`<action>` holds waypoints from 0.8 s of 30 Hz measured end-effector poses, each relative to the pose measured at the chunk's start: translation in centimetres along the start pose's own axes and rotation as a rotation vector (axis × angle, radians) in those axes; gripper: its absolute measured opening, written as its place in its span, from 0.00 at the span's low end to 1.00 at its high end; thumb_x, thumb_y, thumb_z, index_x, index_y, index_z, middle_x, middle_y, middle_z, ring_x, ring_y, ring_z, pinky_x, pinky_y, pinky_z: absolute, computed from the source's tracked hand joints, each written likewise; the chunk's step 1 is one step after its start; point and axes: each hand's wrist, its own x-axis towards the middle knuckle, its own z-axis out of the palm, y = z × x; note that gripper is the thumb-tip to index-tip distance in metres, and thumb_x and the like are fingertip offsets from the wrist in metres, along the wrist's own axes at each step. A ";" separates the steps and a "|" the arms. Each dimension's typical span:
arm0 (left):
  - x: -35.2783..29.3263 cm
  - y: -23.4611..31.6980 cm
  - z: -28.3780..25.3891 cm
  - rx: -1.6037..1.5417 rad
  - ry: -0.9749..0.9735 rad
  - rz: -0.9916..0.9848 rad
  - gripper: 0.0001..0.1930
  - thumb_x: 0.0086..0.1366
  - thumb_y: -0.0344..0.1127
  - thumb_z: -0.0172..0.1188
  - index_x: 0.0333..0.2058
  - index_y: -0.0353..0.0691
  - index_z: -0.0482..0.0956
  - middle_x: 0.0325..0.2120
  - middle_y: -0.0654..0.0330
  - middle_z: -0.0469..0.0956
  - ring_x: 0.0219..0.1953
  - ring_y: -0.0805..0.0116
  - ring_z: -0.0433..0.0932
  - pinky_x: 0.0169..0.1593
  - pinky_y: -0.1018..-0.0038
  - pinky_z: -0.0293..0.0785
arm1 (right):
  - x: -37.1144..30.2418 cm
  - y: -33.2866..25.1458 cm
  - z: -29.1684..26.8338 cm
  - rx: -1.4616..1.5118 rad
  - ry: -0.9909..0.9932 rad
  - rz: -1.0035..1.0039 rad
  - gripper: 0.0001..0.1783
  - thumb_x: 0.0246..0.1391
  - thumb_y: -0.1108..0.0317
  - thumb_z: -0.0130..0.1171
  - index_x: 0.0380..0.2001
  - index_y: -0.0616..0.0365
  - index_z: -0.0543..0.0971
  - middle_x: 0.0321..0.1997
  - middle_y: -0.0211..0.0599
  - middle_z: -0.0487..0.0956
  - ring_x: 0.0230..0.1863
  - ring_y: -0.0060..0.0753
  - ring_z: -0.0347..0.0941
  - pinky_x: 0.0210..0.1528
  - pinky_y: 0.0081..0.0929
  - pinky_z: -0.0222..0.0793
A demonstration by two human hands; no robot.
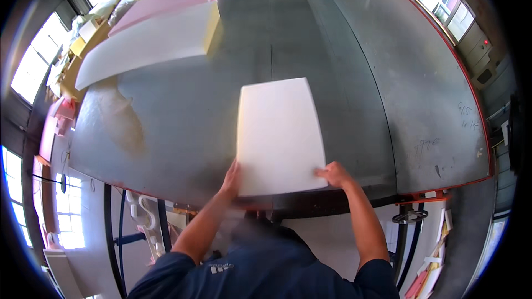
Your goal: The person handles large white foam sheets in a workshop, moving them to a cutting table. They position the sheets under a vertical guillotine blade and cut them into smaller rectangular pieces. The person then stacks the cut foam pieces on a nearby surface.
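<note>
A white, roughly rectangular foam slab (pixel 280 135) is held between my two hands at the front edge of a large grey metal table (pixel 183 105). My left hand (pixel 231 180) presses along the slab's lower left side, its fingers partly out of sight. At the lower right corner my right hand (pixel 333 175) grips the edge, thumb on top and the other fingers curled. Whether the slab rests on the metal or hangs just above it, I cannot tell.
Large white and pink foam sheets (pixel 160 33) lie stacked at the far left of the table. A red-edged side panel (pixel 426 94) runs along the right. Below the right front edge sits a handwheel (pixel 410 217), with foam scraps (pixel 432 266) near the floor.
</note>
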 end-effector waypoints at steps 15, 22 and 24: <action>9.4 4.0 8.2 0.190 -0.069 -0.072 0.28 0.72 0.53 0.40 0.68 0.61 0.48 0.62 0.68 0.62 0.65 0.67 0.56 0.62 0.51 0.53 | 4.9 6.7 -0.3 0.579 0.437 0.211 0.27 0.50 0.51 0.65 0.38 0.67 0.76 0.39 0.39 0.78 0.40 0.30 0.71 0.45 0.32 0.66; 9.0 0.5 6.8 0.169 -0.045 -0.036 0.26 0.73 0.49 0.40 0.67 0.57 0.51 0.60 0.64 0.65 0.62 0.68 0.60 0.62 0.63 0.57 | 3.1 6.3 0.8 0.588 0.427 0.215 0.22 0.52 0.51 0.63 0.35 0.62 0.77 0.36 0.34 0.77 0.38 0.25 0.69 0.41 0.30 0.65; 8.8 -0.2 7.8 0.186 0.008 -0.004 0.25 0.73 0.47 0.40 0.66 0.51 0.56 0.56 0.57 0.70 0.58 0.70 0.67 0.61 0.76 0.59 | 2.6 7.6 0.6 0.504 0.403 0.250 0.23 0.52 0.48 0.62 0.38 0.57 0.77 0.38 0.29 0.77 0.39 0.25 0.70 0.39 0.32 0.66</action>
